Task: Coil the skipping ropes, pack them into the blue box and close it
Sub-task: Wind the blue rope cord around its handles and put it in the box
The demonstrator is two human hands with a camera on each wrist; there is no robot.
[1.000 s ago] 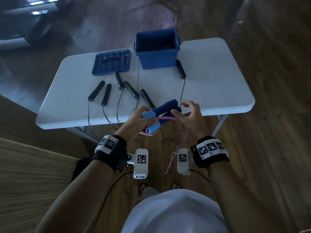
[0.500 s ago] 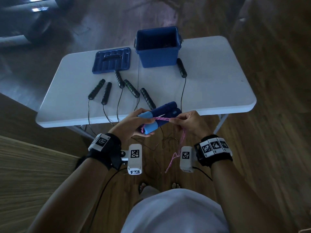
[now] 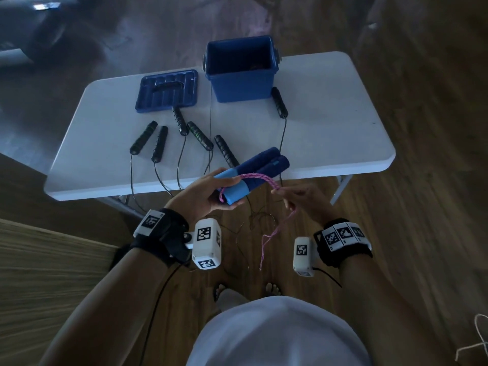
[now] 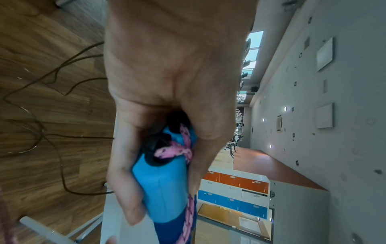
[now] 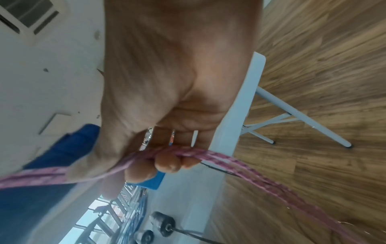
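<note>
a person stands at the near edge of a white table (image 3: pixel 330 122), winding a pink rope (image 3: pixel 253 178) round a pair of blue handles (image 3: pixel 253 173). the left hand (image 3: pixel 203 194) is curled tight about the pale-blue ends of both handles, held side by side in the air just over the table edge. the right hand (image 3: pixel 303 199) pinches the rope between thumb and fingers (image 5: pixel 167 163), the strands running across them, and the slack tail hangs down between the wrists toward the floor.

the blue box (image 3: pixel 241 72) stands open at the far side of the table, its lid (image 3: pixel 167 91) lying flat beside it. something dark sits in the box bottom (too dim to name). six black handles (image 3: pixel 144 138) lie in front of the box and lid, their thin cords trailing over the near edge to the floor, all of them uncoiled.

the wrap looks barely begun: one loop arcs over the handles. done well, each turn would be laid snug against the last, the rope kept taut by the right hand while the left keeps the handles parallel. a loose turn would likely slip off the ends, and the hanging tail could snag the black cords below.
</note>
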